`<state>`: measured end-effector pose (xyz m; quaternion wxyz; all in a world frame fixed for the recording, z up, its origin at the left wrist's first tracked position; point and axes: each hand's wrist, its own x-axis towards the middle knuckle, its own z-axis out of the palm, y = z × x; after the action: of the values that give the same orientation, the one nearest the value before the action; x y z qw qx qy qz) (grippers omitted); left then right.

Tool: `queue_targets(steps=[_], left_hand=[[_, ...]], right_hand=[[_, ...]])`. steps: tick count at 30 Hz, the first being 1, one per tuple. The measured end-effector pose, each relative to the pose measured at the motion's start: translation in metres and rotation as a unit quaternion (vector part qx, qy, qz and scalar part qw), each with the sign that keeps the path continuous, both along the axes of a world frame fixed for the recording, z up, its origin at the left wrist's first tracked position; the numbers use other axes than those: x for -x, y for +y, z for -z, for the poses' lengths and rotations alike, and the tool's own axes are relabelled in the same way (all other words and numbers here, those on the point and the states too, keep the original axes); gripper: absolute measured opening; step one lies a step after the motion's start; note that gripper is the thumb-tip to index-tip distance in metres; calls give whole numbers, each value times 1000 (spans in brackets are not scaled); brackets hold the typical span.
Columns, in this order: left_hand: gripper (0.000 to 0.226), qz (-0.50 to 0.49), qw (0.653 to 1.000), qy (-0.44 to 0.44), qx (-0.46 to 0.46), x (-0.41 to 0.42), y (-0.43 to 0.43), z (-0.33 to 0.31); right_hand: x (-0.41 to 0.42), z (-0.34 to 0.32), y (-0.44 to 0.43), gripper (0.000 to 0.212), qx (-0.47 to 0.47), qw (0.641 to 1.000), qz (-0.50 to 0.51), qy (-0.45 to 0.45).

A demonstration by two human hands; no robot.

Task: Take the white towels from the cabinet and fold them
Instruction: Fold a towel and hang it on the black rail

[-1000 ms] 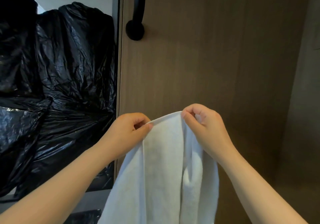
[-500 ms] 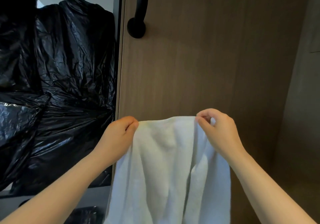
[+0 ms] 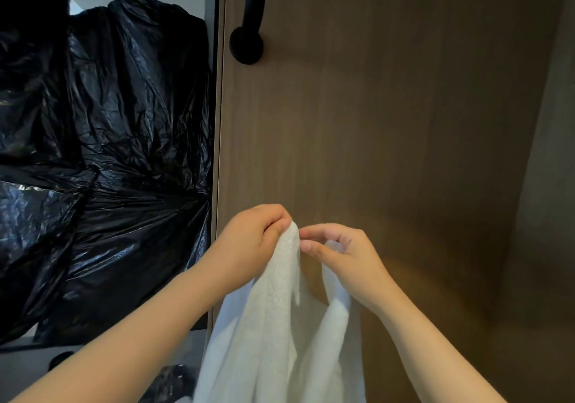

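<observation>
A white towel (image 3: 273,334) hangs in the air in front of a brown wooden cabinet door (image 3: 389,122). My left hand (image 3: 249,241) pinches one top corner of it between thumb and fingers. My right hand (image 3: 345,256) grips the other top corner in its curled fingers, with its fingertips almost touching the left hand's corner. Between the two hands the towel's upper edge sags in a loop, and the cloth drops in folds out of the bottom of the view.
A black door handle (image 3: 249,29) is fixed at the top of the cabinet door. Left of the door, crumpled black plastic bags (image 3: 102,141) fill the open cabinet shelf. A lighter side panel (image 3: 547,185) rises at the right.
My hands were apart with the towel's top edge stretched between them. They have come together, and the edge now hangs folded in a loop.
</observation>
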<state>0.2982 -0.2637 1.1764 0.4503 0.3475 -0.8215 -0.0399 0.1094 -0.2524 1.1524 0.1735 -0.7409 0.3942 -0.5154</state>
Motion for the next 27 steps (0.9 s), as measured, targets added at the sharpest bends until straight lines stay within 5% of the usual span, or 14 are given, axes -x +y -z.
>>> queue_targets(steps=[18,23,27], left_hand=[[6,-49,987,7,-153,-19,-2,37],[12,-44,987,-41,-149,-11,-2,54],[19,-83,991,42,-99,-16,-10,47]], right_hand=[[4,-16,0,16,104,992,58,32],[12,-20,-3,15,124,987,101,24],[28,-17,-7,16,128,978,159,42]])
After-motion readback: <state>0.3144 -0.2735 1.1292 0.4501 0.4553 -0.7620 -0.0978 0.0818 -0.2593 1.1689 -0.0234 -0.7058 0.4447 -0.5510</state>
